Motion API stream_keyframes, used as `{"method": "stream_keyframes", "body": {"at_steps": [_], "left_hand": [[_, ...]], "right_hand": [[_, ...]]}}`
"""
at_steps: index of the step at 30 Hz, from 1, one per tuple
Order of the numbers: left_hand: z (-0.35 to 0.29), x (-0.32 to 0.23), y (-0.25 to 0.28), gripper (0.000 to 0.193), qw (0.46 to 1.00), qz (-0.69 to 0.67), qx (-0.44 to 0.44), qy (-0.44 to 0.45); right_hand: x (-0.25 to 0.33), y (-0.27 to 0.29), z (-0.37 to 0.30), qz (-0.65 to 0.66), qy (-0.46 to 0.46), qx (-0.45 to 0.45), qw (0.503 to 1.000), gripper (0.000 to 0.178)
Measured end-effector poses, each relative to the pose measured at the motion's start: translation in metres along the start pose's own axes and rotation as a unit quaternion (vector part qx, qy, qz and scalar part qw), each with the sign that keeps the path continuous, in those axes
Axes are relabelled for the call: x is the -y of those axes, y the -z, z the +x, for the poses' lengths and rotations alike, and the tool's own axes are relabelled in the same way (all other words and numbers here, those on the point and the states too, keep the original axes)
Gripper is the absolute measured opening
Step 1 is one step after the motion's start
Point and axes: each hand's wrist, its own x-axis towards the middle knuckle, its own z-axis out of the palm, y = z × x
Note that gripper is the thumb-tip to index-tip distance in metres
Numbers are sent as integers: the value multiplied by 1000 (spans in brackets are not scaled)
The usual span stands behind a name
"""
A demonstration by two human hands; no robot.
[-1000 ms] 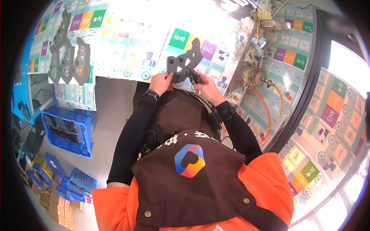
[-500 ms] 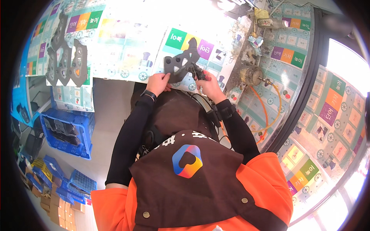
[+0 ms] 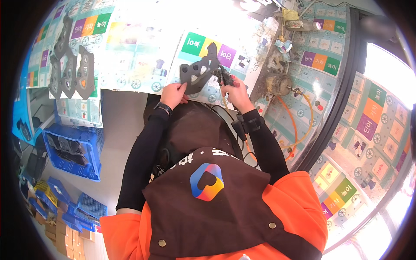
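A dark grey moulded part (image 3: pixel 198 79) with several cut-out openings lies near the front edge of the covered table. At its lower left corner, my left hand (image 3: pixel 174 94) is closed, the thumb and fingertips pinching the edge. My right hand (image 3: pixel 238 94) is wrapped round a dark, grimy spray gun (image 3: pixel 225 77). The gun's front end is close beside the part's right side; whether they touch I cannot tell. Several similar grey parts (image 3: pixel 68 76) lie together on the table's left end.
A crusted metal pot (image 3: pixel 279 83) with a yellow and an orange hose (image 3: pixel 293 117) stands at the right, beside a dark frame (image 3: pixel 331 102). Below the table's left end is a blue crate (image 3: pixel 73 151) with dark parts. Cardboard boxes (image 3: pixel 69 237) are stacked at the lower left.
The spray gun has tilted more upright and shifted slightly along the part's right side. My left hand keeps its pinch on the edge. The whole view has drifted a little.
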Motion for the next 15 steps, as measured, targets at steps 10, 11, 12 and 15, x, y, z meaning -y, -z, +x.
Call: {"method": "stream_keyframes", "body": {"at_steps": [10,11,12,15], "left_hand": [[1,1,2,43,1000,5,0,5],[1,1,2,43,1000,5,1,4],[1,0,2,43,1000,5,1,4],[0,-1,2,43,1000,6,0,4]], "right_hand": [[3,4,4,36,2,-23,999,17],[3,5,4,45,2,-26,999,17],[3,6,5,45,2,-26,999,17],[6,6,5,63,4,-22,998,17]]}}
